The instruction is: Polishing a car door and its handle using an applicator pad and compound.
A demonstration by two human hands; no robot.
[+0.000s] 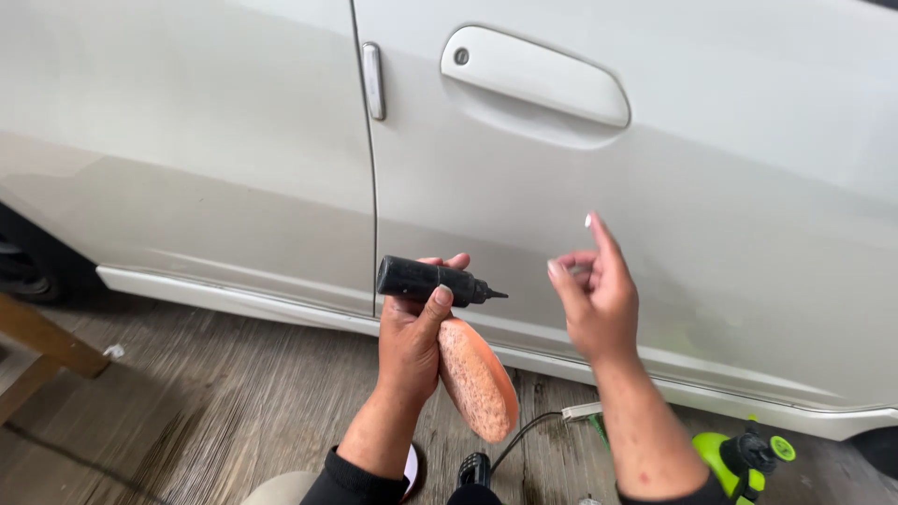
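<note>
My left hand grips a small black bottle with a pointed nozzle aimed right, and also holds an orange foam applicator pad against the palm. My right hand hovers just to the right of the nozzle, fingers loosely curled, index finger raised with a dab of white on its tip; a small item seems pinched between thumb and fingers, but I cannot tell what. Both hands are in front of a white car door with its handle above.
A green spray bottle with a black top stands on the wooden floor at lower right. A black tool with a cable lies below my hands. A wooden bench leg is at left, and a dark tyre shows under the car.
</note>
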